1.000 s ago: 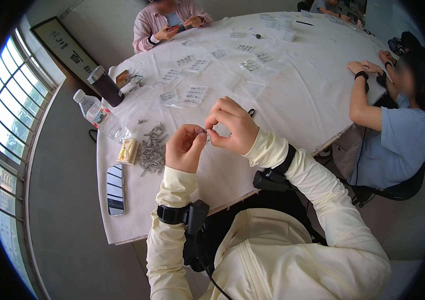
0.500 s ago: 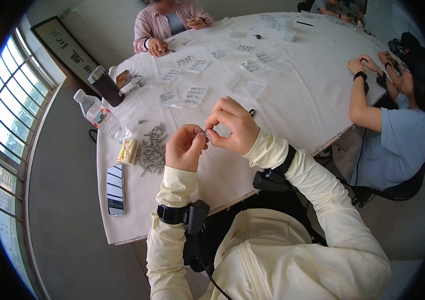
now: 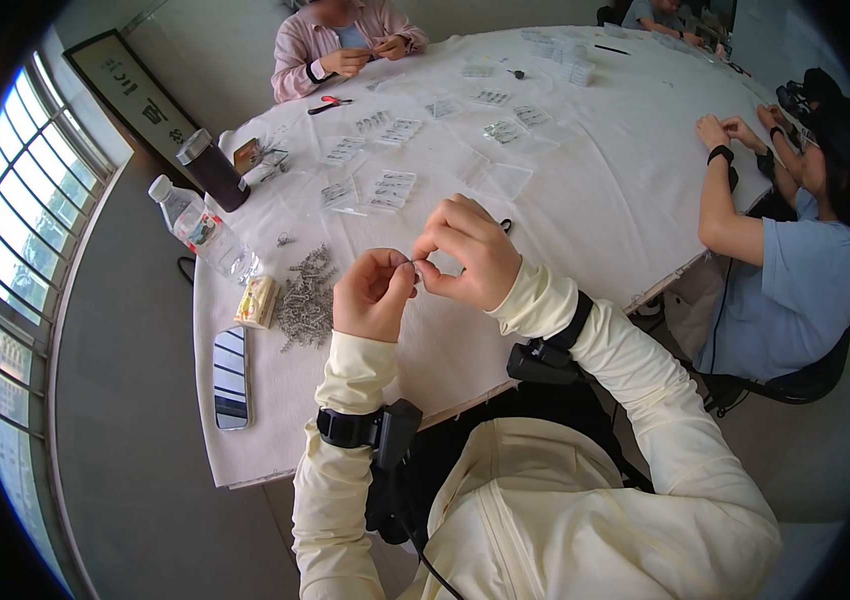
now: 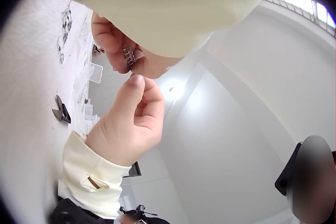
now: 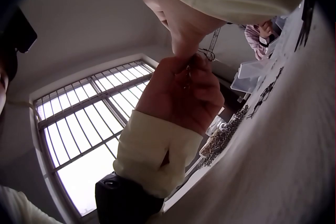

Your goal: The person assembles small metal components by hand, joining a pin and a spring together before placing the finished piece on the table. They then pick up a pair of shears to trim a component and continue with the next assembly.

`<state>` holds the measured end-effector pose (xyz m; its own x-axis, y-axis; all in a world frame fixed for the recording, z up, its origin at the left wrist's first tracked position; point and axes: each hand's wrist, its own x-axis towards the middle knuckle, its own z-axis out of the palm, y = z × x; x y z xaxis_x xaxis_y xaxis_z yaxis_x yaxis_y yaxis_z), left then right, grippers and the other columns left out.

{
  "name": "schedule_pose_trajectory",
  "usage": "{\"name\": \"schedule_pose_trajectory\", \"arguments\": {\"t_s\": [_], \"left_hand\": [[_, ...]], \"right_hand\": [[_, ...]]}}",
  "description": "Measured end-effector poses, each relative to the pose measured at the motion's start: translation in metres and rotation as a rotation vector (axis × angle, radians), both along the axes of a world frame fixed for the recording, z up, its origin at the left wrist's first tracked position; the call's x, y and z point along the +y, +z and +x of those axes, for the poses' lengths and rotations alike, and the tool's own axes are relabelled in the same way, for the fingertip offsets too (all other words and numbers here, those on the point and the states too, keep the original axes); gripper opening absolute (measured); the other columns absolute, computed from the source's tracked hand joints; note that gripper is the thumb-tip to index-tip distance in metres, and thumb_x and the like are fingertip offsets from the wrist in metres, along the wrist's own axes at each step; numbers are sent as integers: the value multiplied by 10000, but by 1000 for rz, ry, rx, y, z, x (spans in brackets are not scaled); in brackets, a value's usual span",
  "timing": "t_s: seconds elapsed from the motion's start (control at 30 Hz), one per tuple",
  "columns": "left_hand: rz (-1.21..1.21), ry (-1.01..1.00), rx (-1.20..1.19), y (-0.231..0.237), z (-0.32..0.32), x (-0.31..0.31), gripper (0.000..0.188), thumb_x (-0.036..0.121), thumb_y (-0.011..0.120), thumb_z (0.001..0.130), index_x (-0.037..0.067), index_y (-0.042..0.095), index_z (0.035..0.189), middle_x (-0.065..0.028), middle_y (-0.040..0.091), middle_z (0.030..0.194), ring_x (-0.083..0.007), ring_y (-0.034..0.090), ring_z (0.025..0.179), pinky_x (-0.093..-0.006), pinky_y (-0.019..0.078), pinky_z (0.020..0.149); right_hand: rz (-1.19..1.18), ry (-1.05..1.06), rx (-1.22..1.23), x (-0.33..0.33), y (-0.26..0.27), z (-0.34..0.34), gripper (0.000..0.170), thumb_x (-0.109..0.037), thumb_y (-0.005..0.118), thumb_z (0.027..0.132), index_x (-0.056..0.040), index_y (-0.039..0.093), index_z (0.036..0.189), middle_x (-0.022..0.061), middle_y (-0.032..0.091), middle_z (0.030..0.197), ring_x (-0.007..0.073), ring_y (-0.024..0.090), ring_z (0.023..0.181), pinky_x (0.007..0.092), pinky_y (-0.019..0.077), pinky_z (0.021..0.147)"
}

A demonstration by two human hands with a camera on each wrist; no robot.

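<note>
Over the near part of the table, my left hand (image 3: 370,300) and right hand (image 3: 470,250) meet at the fingertips. In the left wrist view, a small silvery metal piece with coil-like loops (image 4: 127,55) lies within the curled fingers of my left hand. My right hand's thumb and index finger pinch together at its end, right against the left fingertips. A thin wire loop (image 5: 209,53) sticks out beside the fingertips in the right wrist view. Left of my left hand lies a tangled pile of similar small metal pieces (image 3: 307,305).
Left of the pile are a tissue pack (image 3: 256,302), a phone (image 3: 232,378), a plastic bottle (image 3: 190,225) and a dark thermos (image 3: 213,170). Clear boxes (image 3: 390,188) with small items stand beyond my hands. Red-handled pliers (image 3: 329,104) lie farther off. A person (image 3: 780,230) sits at right.
My two hands stay together almost in place, with slight finger movement. Across the table, the person in pink has put down the red-handled pliers and brought both hands together.
</note>
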<state>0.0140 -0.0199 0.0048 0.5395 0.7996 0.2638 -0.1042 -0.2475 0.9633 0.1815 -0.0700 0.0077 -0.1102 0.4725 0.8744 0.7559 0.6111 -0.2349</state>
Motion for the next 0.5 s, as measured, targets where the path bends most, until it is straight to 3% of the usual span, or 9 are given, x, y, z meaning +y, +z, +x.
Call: {"name": "schedule_pose_trajectory", "arguments": {"t_s": [0.2, 0.3, 0.37, 0.5], "left_hand": [[-9, 12, -22, 2, -1, 0, 90, 82, 573, 920, -4, 590, 942, -15, 614, 785, -65, 549, 686, -203, 434, 612], [-22, -1, -43, 2, -2, -1, 88, 81, 567, 923, 2, 584, 960, -16, 612, 806, -67, 544, 709, -208, 432, 632], [-6, -46, -56, 2, -2, 0, 90, 75, 557, 928, 7, 576, 983, -15, 606, 834, -69, 534, 727, -212, 427, 646], [13, -68, -55, 2, -3, 1, 90, 71, 550, 931, 10, 571, 993, -13, 598, 844, -68, 525, 733, -213, 422, 651]], "right_hand": [[19, -17, -64, -2, 2, 1, 183, -52, 707, 674, -106, 581, 796, 12, 524, 825, 211, 530, 792, 327, 415, 729], [3, -1, -17, -6, 5, 1, 167, -39, 702, 680, -101, 606, 801, 16, 533, 837, 214, 536, 803, 329, 427, 731], [-69, 54, 185, -6, 5, 1, 151, -30, 699, 690, -94, 638, 812, 24, 544, 840, 220, 542, 825, 334, 445, 737], [-106, 70, 215, -7, 9, -1, 164, -4, 700, 701, -73, 659, 844, 33, 551, 849, 205, 541, 809, 308, 447, 725]]}}
